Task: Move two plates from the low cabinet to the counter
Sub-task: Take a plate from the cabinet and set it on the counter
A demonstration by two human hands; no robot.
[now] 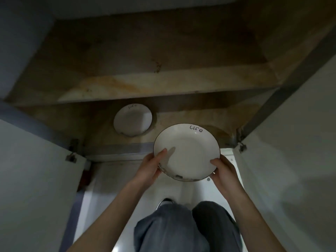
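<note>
Gripping a round white glazed plate with a thin dark rim and the word "life" written near its far edge (187,151), the person has it out in front of the low cabinet's opening, above the pale floor and their own knees. The left hand (151,165) clasps the near-left rim, thumb lying over the inner slope, fingers hidden beneath. The right hand (222,171) clasps the near-right rim the same way. Both hands are closed on the plate, which sits roughly level, tipped slightly toward the camera, its bulk reaching away from the grips toward the cabinet.

A second white plate of the same kind (132,120), also marked "life", lies flat on the stained brown wooden cabinet floor (181,113), further in and to the left of the held one, well apart from it. It lies on the left hand's side, so that hand looks the nearer for a later reach. A stained wooden shelf (145,84) overhangs it from above, so a lift from there would need to come out low and forward.

The counter is not in view; I judge it sits above, so the held plate has to rise and clear the cabinet frame. Both white cabinet doors (36,179) stand open to either side. The glaze looks smooth and slick, the near rim scuffed with dark marks.
</note>
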